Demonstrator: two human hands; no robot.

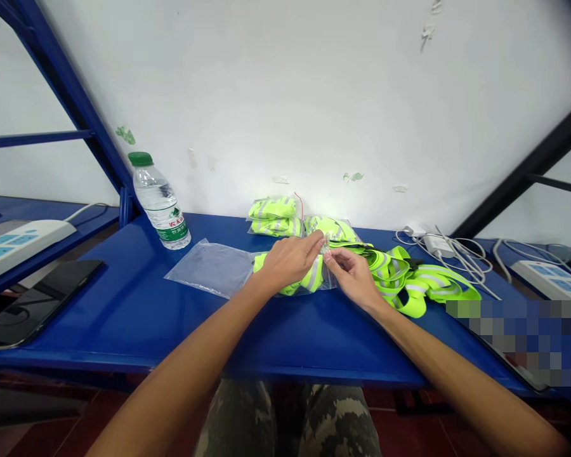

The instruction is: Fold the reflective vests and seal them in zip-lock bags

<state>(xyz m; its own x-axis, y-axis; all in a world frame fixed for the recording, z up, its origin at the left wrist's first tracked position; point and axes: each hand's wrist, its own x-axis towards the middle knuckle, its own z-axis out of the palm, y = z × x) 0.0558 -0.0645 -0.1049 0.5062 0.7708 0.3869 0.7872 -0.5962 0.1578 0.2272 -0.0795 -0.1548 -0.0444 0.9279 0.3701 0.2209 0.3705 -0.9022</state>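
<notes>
My left hand [288, 261] lies over a clear plastic bag [314, 277] that has folded neon-yellow reflective straps in it. Its fingers are closed on the bag's right end. My right hand [353, 273] pinches the same end from the right, its fingertips close to the left ones. An empty clear bag [209, 266] lies flat to the left. Behind my hands are bagged yellow straps [276, 217] and another bagged bundle [330, 230]. Loose yellow straps with silver stripes [409, 282] are heaped right of my right hand.
A water bottle with a green cap [164, 212] stands at the back left. White cables and a charger [440, 246] lie at the back right. A dark tablet [42, 298] and a power strip [23, 247] are at the left. The blue table [171, 330] meets a white wall.
</notes>
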